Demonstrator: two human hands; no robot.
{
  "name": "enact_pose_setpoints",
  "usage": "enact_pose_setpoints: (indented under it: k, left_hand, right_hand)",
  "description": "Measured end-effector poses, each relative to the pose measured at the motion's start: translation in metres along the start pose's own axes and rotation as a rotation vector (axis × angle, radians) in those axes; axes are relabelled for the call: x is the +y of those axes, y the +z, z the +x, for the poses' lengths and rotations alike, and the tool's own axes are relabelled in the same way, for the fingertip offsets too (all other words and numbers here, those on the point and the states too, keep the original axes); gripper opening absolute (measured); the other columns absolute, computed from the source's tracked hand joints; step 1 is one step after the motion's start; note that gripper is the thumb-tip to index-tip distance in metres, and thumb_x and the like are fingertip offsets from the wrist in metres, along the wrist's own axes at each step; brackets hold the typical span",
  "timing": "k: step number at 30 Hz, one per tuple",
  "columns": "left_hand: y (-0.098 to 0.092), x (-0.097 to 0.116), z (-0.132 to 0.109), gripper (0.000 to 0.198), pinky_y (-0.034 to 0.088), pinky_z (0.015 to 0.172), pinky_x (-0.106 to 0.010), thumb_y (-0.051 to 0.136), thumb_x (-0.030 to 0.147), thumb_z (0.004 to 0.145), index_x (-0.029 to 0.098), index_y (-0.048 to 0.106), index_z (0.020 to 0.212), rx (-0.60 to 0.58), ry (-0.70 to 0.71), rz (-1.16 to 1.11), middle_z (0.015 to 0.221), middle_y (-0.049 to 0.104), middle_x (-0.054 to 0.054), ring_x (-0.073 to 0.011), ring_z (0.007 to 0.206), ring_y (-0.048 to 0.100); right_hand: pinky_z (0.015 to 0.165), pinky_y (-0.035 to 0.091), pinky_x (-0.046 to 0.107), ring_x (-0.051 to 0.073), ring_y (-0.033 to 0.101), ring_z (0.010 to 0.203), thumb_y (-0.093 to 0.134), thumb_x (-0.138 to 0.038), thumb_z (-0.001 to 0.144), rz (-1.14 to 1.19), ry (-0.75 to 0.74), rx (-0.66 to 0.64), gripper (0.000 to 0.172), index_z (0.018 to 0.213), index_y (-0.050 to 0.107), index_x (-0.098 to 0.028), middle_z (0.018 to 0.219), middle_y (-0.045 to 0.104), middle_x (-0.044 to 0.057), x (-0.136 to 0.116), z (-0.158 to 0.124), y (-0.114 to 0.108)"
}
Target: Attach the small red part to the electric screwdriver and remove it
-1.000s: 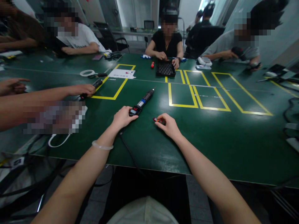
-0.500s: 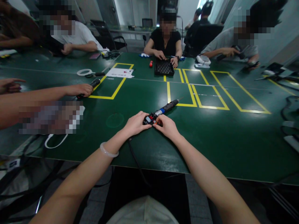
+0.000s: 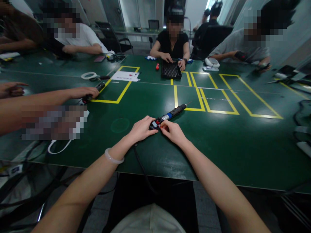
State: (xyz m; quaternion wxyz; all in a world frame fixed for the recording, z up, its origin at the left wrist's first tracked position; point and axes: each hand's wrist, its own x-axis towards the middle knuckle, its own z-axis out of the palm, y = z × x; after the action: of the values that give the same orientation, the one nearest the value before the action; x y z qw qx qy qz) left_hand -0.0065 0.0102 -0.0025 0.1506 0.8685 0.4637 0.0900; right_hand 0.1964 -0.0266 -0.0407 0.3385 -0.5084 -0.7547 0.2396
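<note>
On the green table lies an electric screwdriver [image 3: 167, 116], its thin bit pointing away to the right. Part of its rear casing looks open, with red, white and black inner parts showing. My left hand [image 3: 142, 127] is closed around the rear end, thumb on the near side. Thumb and fingers of my right hand [image 3: 173, 131] pinch together at the near side of the open section, by a tiny red piece that is too small to name. A black cable [image 3: 141, 165] runs down past the table's front edge; its upper end is behind my left wrist.
Yellow tape rectangles [image 3: 220, 112] mark the table [image 3: 230, 145]. Opposite, a person [image 3: 173, 42] handles a black tray [image 3: 171, 77]. At left a co-worker's hand [image 3: 91, 92] grips another dark tool. A white sheet [image 3: 125, 76] and a white ring-shaped item [image 3: 89, 76] lie behind it.
My right fingertips have shifted slightly left along the screwdriver and are drawn closer together. My left hand keeps its hold. The screwdriver has barely moved.
</note>
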Motion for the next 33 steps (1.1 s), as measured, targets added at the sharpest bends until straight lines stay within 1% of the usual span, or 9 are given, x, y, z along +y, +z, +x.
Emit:
enact_pose_setpoints:
  k: [3, 5, 11, 14, 18, 23, 27, 30, 33]
  left_hand:
    - [0.0, 0.003, 0.0, 0.053, 0.05, 0.086, -0.035, 0.068, 0.047, 0.086, 0.019, 0.056, 0.13, 0.002, -0.014, 0.025, 0.121, 0.06, -0.009, -0.0277, 0.11, 0.062]
    - [0.001, 0.005, 0.001, 0.054, 0.05, 0.084, -0.035, 0.067, 0.051, 0.086, 0.019, 0.057, 0.127, 0.019, -0.017, 0.05, 0.118, 0.062, -0.01, -0.028, 0.109, 0.062]
    - [0.009, 0.012, 0.006, 0.054, 0.048, 0.08, -0.036, 0.06, 0.063, 0.087, 0.018, 0.059, 0.116, 0.091, -0.07, 0.112, 0.112, 0.064, -0.011, -0.0293, 0.104, 0.063]
    - [0.01, 0.01, 0.007, 0.053, 0.048, 0.079, -0.035, 0.058, 0.064, 0.088, 0.018, 0.059, 0.116, 0.093, -0.073, 0.108, 0.111, 0.064, -0.012, -0.0287, 0.103, 0.063]
    - [0.006, 0.002, 0.008, 0.051, 0.047, 0.078, -0.032, 0.058, 0.061, 0.09, 0.021, 0.059, 0.122, 0.098, -0.072, 0.128, 0.113, 0.062, -0.01, -0.027, 0.103, 0.062]
    - [0.001, -0.017, 0.009, 0.053, 0.047, 0.076, -0.031, 0.059, 0.058, 0.091, 0.022, 0.057, 0.128, 0.102, -0.067, 0.184, 0.115, 0.061, -0.01, -0.0267, 0.103, 0.062]
    - [-0.008, -0.04, 0.009, 0.055, 0.047, 0.075, -0.032, 0.056, 0.058, 0.092, 0.022, 0.056, 0.132, 0.101, -0.093, 0.215, 0.117, 0.061, -0.01, -0.0273, 0.104, 0.062]
    - [-0.019, -0.065, 0.007, 0.058, 0.047, 0.076, -0.033, 0.055, 0.062, 0.091, 0.022, 0.056, 0.134, 0.091, -0.184, 0.225, 0.12, 0.061, -0.011, -0.0291, 0.105, 0.062]
    - [-0.031, -0.096, 0.003, 0.063, 0.047, 0.079, -0.035, 0.053, 0.066, 0.089, 0.023, 0.057, 0.134, 0.1, -0.301, 0.228, 0.122, 0.061, -0.012, -0.0315, 0.105, 0.062]
  right_hand:
    - [0.068, 0.042, 0.024, 0.015, 0.061, 0.07, 0.059, -0.017, 0.089, 0.009, 0.0, 0.012, 0.006, 0.094, 0.062, -0.02, 0.085, 0.07, 0.003, 0.002, 0.001, 0.001]
    - [0.069, 0.043, 0.024, 0.016, 0.062, 0.072, 0.059, -0.018, 0.09, 0.013, -0.002, 0.02, 0.005, 0.094, 0.062, -0.02, 0.087, 0.071, 0.003, 0.003, 0.001, 0.002]
    - [0.067, 0.041, 0.025, 0.015, 0.058, 0.069, 0.055, -0.02, 0.093, 0.023, -0.016, 0.026, 0.007, 0.09, 0.061, -0.02, 0.084, 0.069, 0.002, -0.003, 0.0, -0.003]
    - [0.071, 0.043, 0.025, 0.016, 0.059, 0.073, 0.054, -0.021, 0.095, 0.034, -0.029, 0.014, 0.009, 0.095, 0.063, -0.02, 0.087, 0.068, 0.002, -0.007, -0.001, -0.005]
    - [0.073, 0.043, 0.025, 0.015, 0.059, 0.075, 0.054, -0.023, 0.095, 0.032, -0.033, 0.006, 0.015, 0.107, 0.064, -0.021, 0.086, 0.067, 0.001, -0.007, -0.002, -0.006]
    - [0.072, 0.043, 0.025, 0.015, 0.058, 0.071, 0.055, -0.025, 0.096, 0.038, -0.023, 0.001, 0.017, 0.11, 0.063, -0.019, 0.083, 0.066, 0.0, -0.004, -0.004, -0.008]
    - [0.071, 0.043, 0.025, 0.014, 0.058, 0.071, 0.054, -0.025, 0.096, 0.041, -0.034, 0.006, 0.017, 0.109, 0.063, -0.018, 0.082, 0.064, 0.001, -0.003, -0.004, -0.009]
    - [0.072, 0.044, 0.025, 0.014, 0.059, 0.073, 0.055, -0.025, 0.096, 0.035, -0.03, 0.0, 0.016, 0.108, 0.063, -0.019, 0.083, 0.065, 0.001, -0.002, -0.004, -0.01]
    - [0.073, 0.044, 0.026, 0.014, 0.06, 0.074, 0.055, -0.025, 0.096, 0.026, -0.03, -0.012, 0.015, 0.107, 0.064, -0.02, 0.084, 0.065, 0.001, -0.001, -0.004, -0.01]
